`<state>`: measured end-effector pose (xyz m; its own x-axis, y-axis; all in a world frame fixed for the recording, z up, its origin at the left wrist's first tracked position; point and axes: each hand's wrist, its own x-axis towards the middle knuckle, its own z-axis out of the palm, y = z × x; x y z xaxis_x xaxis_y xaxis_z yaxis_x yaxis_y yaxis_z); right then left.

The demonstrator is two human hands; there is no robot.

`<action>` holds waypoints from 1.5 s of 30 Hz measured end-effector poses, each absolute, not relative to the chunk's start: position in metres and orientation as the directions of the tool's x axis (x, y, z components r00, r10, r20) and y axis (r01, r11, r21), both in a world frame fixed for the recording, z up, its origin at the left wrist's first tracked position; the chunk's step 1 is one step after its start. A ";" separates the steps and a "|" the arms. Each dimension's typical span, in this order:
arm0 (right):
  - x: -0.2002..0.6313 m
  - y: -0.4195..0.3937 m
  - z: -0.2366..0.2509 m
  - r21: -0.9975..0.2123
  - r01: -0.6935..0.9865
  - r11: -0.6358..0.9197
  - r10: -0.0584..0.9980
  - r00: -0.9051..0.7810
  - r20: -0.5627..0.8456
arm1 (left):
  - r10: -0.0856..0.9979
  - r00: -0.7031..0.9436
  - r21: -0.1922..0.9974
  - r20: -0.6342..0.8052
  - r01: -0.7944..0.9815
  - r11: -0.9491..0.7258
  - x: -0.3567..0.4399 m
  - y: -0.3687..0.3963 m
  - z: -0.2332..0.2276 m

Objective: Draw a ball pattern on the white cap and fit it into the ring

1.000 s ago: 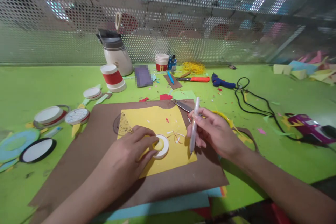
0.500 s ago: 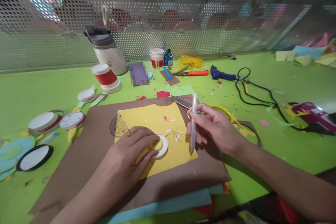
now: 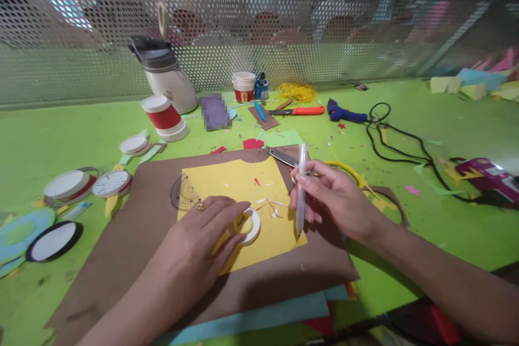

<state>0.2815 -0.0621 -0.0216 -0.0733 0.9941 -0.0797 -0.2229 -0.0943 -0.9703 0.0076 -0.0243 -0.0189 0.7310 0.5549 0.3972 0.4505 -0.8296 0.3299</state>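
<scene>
Pen (image 3: 300,189) is in my right hand (image 3: 332,197), pinched between thumb and fingers near the middle, tip pointing down just above the right edge of the yellow paper (image 3: 243,211). It is light, thin and hard, so a soft pinch low on its body should be enough to steer it.

My left hand (image 3: 203,238) lies flat with its fingers pressing on a small white ring (image 3: 246,224), maybe a tape roll, though my fingers hide part of it. The ring is light and could slide on the smooth paper, so I think it needs a firm push from the top. The paper is thin and bendy and would crease easily.

The yellow paper rests on a big brown sheet (image 3: 133,259) near the front edge of the green table (image 3: 446,227). A metal blade (image 3: 279,157) pokes out just behind my right hand. A red and white cup (image 3: 164,118) stands toward the back edge, and a blue glue gun (image 3: 344,113) lies far to the back right.
</scene>
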 end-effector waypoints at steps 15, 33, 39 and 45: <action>0.283 -0.067 -0.014 -0.972 -0.216 -0.098 0.995 -0.043 -0.091 | 0.503 0.827 0.007 0.251 0.518 -0.855 -0.021 -0.037 0.008; 0.289 -0.068 -0.022 -0.962 -0.248 -0.116 0.993 -0.004 -0.119 | 0.585 0.808 0.096 0.071 0.579 -0.810 -0.026 -0.061 -0.017; 0.287 -0.068 -0.020 -0.960 -0.249 -0.130 0.991 0.000 -0.134 | 0.560 0.820 0.069 0.115 0.556 -0.828 -0.027 -0.059 -0.023; 0.288 -0.071 -0.019 -0.961 -0.237 -0.139 0.990 0.002 -0.144 | 0.553 0.823 0.030 0.128 0.554 -0.832 -0.027 -0.057 -0.024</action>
